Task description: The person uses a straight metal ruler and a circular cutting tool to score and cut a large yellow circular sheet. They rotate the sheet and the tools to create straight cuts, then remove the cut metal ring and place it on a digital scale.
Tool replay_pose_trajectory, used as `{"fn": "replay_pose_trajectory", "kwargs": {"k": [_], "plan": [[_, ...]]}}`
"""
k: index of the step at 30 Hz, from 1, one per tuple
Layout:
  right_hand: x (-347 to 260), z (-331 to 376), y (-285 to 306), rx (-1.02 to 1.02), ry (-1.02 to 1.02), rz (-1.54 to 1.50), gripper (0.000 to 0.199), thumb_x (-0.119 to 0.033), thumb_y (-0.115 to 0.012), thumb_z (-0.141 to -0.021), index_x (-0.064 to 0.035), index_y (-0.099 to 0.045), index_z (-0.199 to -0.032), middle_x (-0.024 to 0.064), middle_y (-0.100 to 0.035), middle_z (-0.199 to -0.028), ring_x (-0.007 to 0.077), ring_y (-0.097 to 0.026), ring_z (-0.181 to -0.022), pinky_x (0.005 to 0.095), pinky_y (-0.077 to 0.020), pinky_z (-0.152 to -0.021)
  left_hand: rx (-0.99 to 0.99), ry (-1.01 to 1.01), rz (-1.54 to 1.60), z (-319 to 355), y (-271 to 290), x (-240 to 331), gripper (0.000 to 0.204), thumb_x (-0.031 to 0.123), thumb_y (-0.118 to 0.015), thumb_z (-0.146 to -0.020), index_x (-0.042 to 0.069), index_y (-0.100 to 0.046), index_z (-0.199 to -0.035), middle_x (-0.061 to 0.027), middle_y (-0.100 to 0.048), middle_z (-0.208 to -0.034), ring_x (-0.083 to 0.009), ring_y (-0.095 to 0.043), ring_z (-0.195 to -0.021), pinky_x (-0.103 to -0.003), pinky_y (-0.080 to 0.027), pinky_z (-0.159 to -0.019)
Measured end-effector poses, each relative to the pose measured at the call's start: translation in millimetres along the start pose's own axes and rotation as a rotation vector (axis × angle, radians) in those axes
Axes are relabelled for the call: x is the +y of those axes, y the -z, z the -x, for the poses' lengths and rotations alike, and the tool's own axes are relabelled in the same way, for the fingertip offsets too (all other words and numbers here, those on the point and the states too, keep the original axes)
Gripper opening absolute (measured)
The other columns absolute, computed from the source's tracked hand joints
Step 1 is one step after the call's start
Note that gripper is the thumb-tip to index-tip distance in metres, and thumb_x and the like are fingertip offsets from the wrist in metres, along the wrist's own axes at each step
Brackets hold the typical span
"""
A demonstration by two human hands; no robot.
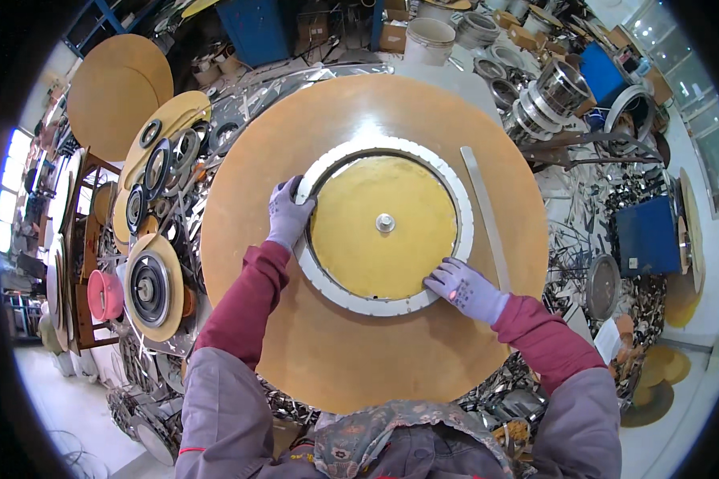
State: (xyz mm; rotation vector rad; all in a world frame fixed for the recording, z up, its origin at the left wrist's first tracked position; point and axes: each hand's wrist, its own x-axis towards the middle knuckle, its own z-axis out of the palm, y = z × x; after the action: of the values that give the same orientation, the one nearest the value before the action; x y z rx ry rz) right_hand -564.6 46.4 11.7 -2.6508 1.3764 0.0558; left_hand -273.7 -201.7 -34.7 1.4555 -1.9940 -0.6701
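A white ring (353, 300) with small notches round its rim lies flat on a large round tan board (375, 359). Inside it sits a yellow disc (355, 191), with a silver bolt (385, 223) at its centre. My left hand (289, 214), in a pale purple glove, is closed round the ring's left edge. At the lower right, my gloved right hand (470, 293) has its fingers curled over the ring, the tips reaching the inner edge. Its thumb is partly hidden. A long, thin metal strip (485, 211) lies on the board to the right of the ring.
Round rubber-like rings and discs (148, 287) crowd the left side, beside a pink bucket (105, 295). Metal scraps (583, 223) heap up on the right, near stacked metal rings (547, 100) and a blue bin (649, 235). A white bucket (429, 41) stands beyond the board.
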Motion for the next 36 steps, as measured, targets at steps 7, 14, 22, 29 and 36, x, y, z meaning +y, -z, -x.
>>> {"fn": "replay_pose_trajectory", "kwargs": {"k": [7, 14, 22, 29, 36], "plan": [[96, 28, 7, 0.481, -0.675, -0.499, 0.055, -0.01, -0.06, -0.079, -0.0012, -0.044, -0.13, 0.0214, -0.04, -0.137, 0.0399, -0.038, -0.126, 0.0447, -0.0292, -0.108, -0.588, -0.031, -0.539, -64, 15, 47, 0.052, 0.037, -0.066, -0.07, 0.003, -0.057, -0.11, -0.0186, -0.061, -0.105, -0.0363, -0.058, -0.1, -0.043, -0.046, -0.089], [192, 49, -44, 0.31, -1.09, -0.013, 0.096, -0.04, -0.076, -0.068, -0.0005, -0.028, -0.141, 0.0286, -0.029, -0.143, 0.0403, -0.03, -0.132, 0.0448, -0.0275, -0.109, -0.584, -0.662, -0.284, -133, -97, 97, 0.046, 0.02, -0.069, -0.076, 0.005, -0.054, -0.117, -0.0165, -0.056, -0.111, -0.0342, -0.053, -0.106, -0.041, -0.044, -0.092], [359, 160, -47, 0.522, -1.22, -0.862, 0.046, -0.029, -0.065, -0.085, 0.0053, -0.056, -0.115, 0.0119, -0.064, -0.093, 0.0138, -0.061, -0.081, 0.0252, -0.0492, -0.072, -0.847, -0.612, -0.364, -155, -103, 128, 0.038, 0.014, -0.07, -0.07, 0.005, -0.057, -0.105, -0.0145, -0.057, -0.1, -0.0338, -0.055, -0.097, -0.041, -0.046, -0.085], [357, 2, 12, 0.488, -0.482, -0.03, 0.023, -0.022, -0.055, -0.089, -0.007, -0.065, -0.103, 0.0079, -0.067, -0.083, 0.0282, -0.064, -0.075, 0.0347, -0.0487, -0.068, -0.847, -0.543, -0.292, -158, -100, 120, 0.04, 0.007, -0.07, -0.067, 0.004, -0.056, -0.105, -0.0149, -0.055, -0.099, -0.0347, -0.054, -0.097, -0.042, -0.045, -0.085], [362, -124, 16, 0.445, 0.007, 0.147, 0.021, -0.028, -0.062, -0.086, -0.0105, -0.059, -0.075, 0.0086, -0.054, -0.059, 0.0273, -0.057, -0.056, 0.038, -0.0435, -0.051, -0.834, -0.536, -0.187, -159, -106, 109, 0.04, 0.006, -0.069, -0.065, 0.003, -0.055, -0.102, -0.0157, -0.052, -0.098, -0.0356, -0.052, -0.095, -0.042, -0.045, -0.084]]}}
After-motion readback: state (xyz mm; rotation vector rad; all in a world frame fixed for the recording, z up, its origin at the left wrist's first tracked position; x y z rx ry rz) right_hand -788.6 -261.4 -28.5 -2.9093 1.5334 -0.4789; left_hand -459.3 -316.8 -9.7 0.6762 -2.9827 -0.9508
